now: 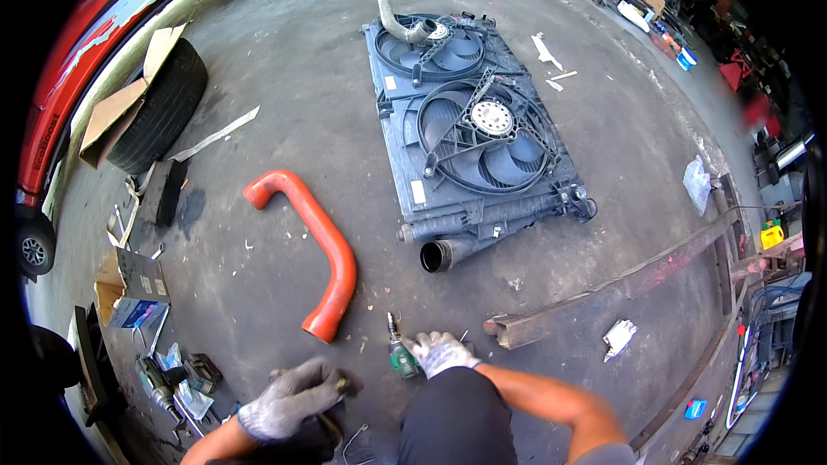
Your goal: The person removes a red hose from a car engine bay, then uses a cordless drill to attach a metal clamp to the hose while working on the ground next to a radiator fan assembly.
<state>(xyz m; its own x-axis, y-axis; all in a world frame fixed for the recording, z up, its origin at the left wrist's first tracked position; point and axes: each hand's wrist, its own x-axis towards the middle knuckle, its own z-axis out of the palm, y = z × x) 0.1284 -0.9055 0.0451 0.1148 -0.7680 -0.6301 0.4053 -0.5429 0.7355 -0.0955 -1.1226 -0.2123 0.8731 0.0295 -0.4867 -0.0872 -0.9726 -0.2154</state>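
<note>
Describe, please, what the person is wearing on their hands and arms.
Both the left hand and the right hand wear grey knitted work gloves, soiled dark in places, with ribbed cuffs at the wrists. The forearms are bare: no sleeves, watch or bands show.

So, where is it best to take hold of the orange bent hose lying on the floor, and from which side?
Probably the long straight middle of the orange hose, from above, fingers wrapped across it. It lies flat on the concrete floor with free space on both sides. The hooked upper end would likely twist in the grip. The right hand is nearer its lower end than the left hand.
</note>
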